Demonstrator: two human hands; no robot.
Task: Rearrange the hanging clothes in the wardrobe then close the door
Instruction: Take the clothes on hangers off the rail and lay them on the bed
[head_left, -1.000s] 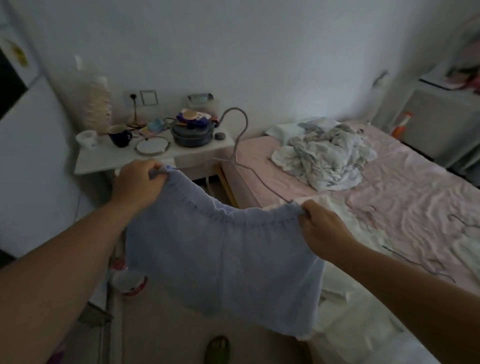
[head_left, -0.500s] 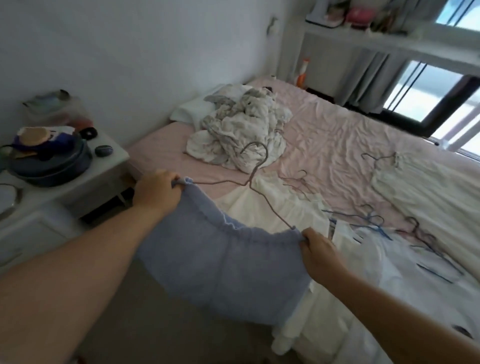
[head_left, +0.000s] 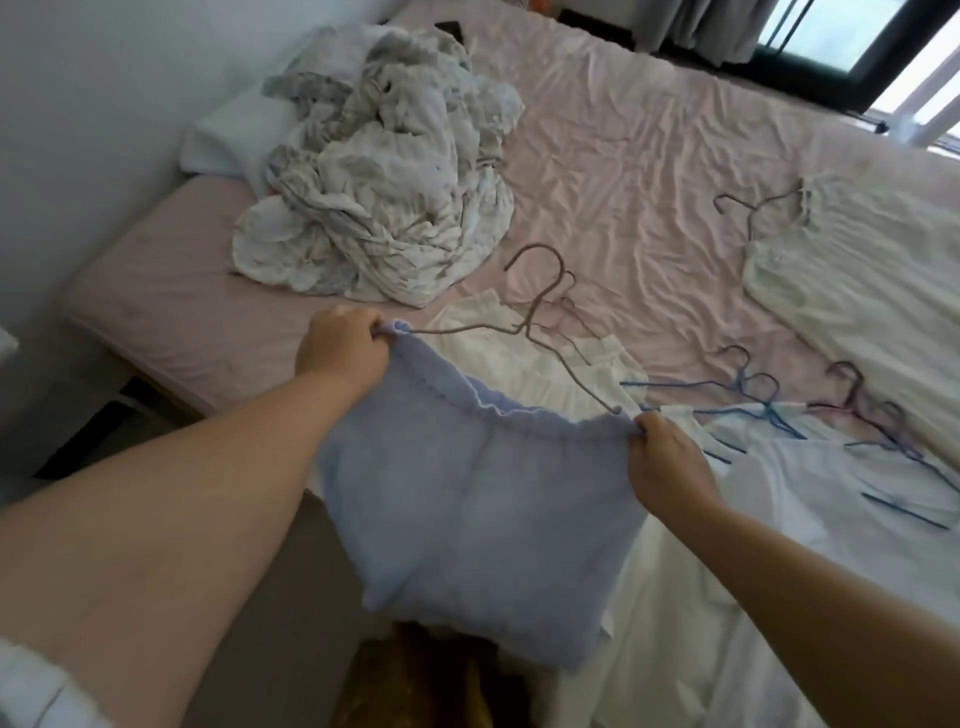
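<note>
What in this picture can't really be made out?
- Wardrobe and its door: outside the head view altogether.
- Fingertips of the left hand and right hand: buried in the blue garment.
- Hanger ends: covered by the garment's waistband.
- White clothes: cut off by the right edge.
- Crumpled grey-white heap: too bunched to tell what it is.

A single wide-angle camera on my head looks forward and steeply down, over my outstretched arms toward the bed (head_left: 649, 171). My left hand (head_left: 340, 348) and right hand (head_left: 667, 467) sit near mid-frame, close to the lens, with the forearms filling the lower corners. The view reaches a window (head_left: 852, 36) at top right and a wall (head_left: 104, 78) at left. No second view overlaps it.
</note>
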